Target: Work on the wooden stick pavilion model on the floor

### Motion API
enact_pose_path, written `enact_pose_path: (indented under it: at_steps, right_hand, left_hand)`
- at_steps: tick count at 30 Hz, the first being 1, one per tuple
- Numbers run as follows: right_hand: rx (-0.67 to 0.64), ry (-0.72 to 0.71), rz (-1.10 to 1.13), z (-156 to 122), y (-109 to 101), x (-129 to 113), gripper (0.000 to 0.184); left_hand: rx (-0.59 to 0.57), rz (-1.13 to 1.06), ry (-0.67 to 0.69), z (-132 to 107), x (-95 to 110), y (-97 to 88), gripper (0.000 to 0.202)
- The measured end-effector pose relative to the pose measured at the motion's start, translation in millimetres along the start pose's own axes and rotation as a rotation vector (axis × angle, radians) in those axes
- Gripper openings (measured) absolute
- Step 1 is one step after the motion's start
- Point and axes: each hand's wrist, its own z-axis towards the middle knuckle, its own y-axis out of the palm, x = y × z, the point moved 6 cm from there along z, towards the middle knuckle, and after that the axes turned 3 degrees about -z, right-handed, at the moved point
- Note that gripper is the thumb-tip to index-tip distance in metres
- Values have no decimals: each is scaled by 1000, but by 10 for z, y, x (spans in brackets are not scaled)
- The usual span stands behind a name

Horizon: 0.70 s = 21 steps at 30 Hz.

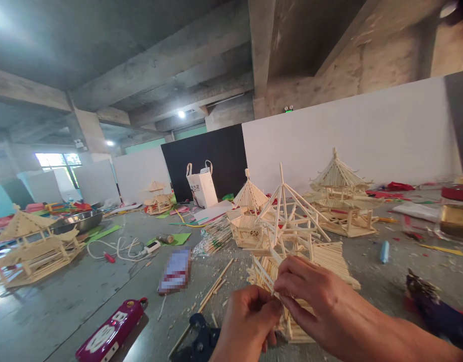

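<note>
My left hand [246, 322] and my right hand [314, 296] meet low in the middle of the view, both pinching thin wooden sticks on an unfinished stick pavilion [287, 226]. The model's bare roof frame rises just above my fingers, and a fan of sticks [263, 274] juts out between the two hands. A pair of dark pliers [201, 339] lies on the floor just left of my left hand.
Finished stick pavilions stand at the left [35, 244], middle [250, 213], right [342, 198] and far back [158, 198]. Loose sticks [214, 289], a maroon case [110, 329], a white cable [118, 249], a metal bowl [78, 219] and a white bag [201, 186] lie on the concrete floor.
</note>
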Motion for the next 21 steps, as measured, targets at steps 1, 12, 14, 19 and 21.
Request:
enact_pose_path:
  at_steps: [1,12,14,19,21]
  right_hand:
    - [-3,-1,-2,-2,4,2,18]
    - [-28,-8,-24,38,14,-10,17]
    - [-28,-9,-23,31,12,-12,16]
    - [-33,-6,-26,25,-3,-36,18]
    - [-23,-3,-24,30,-12,-39,18]
  left_hand:
    - [0,-9,-6,6,-9,1,27]
    - [-43,-275,-208,-27,-72,38,20]
    - [-46,-316,-253,-63,-82,49,18]
    - [-72,-323,-311,-175,-55,72,15]
    - [-97,-271,-299,-230,-2,80,12]
